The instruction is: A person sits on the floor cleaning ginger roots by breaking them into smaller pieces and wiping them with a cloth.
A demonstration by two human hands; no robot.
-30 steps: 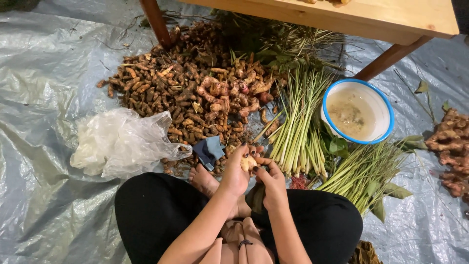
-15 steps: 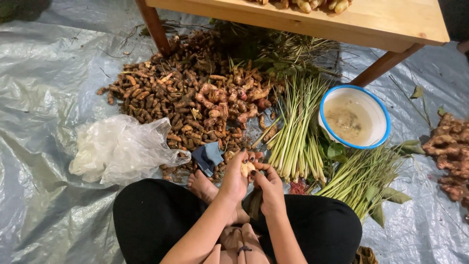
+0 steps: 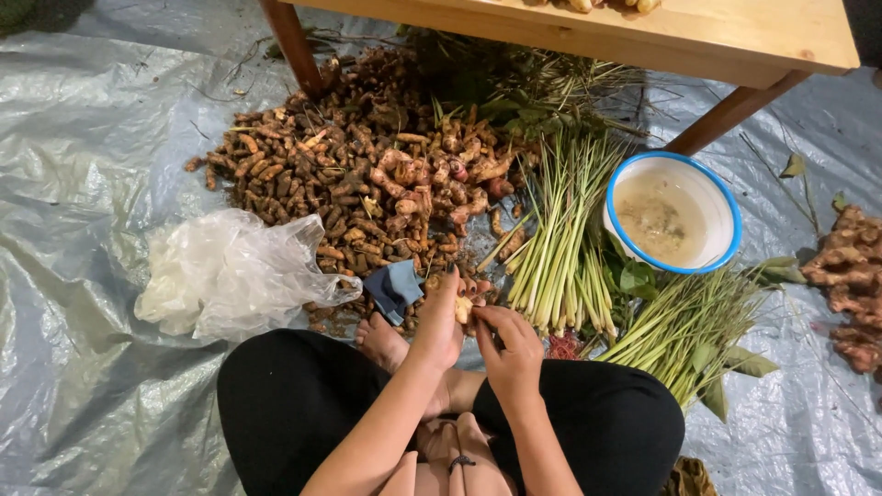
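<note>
Root piece: small, pale, pinched between both hands just in front of the sitter's knees, directly below the near edge of the big root pile. Landmark for all places below: that root pile.
Plastic bag: crumpled, clear, lying left of the pile's near edge on the grey tarp; likely kept within reach of the left arm. Widest open tarp lies beyond it, further left.
Blue cloth: folded scrap at the pile's near edge, touching the roots, just beside the left hand.
Left hand: fingers curled around the root piece, supporting it from below and behind.
Right hand: thumb and fingertips closed on the same piece from the right; whether it also holds a small blade I cannot tell, the view is too small.
Lemongrass stalks: laid parallel, right of the pile, cut ends toward the sitter; a second bundle fans out further right.
Bowl: white with blue rim, holding cloudy liquid, right of the pile past the stalks, close to the wooden table leg.
Ginger heap: far right of the pile, at the frame edge.
Room: tight ahead of the hands; table edge overhangs the pile's far side.
</note>
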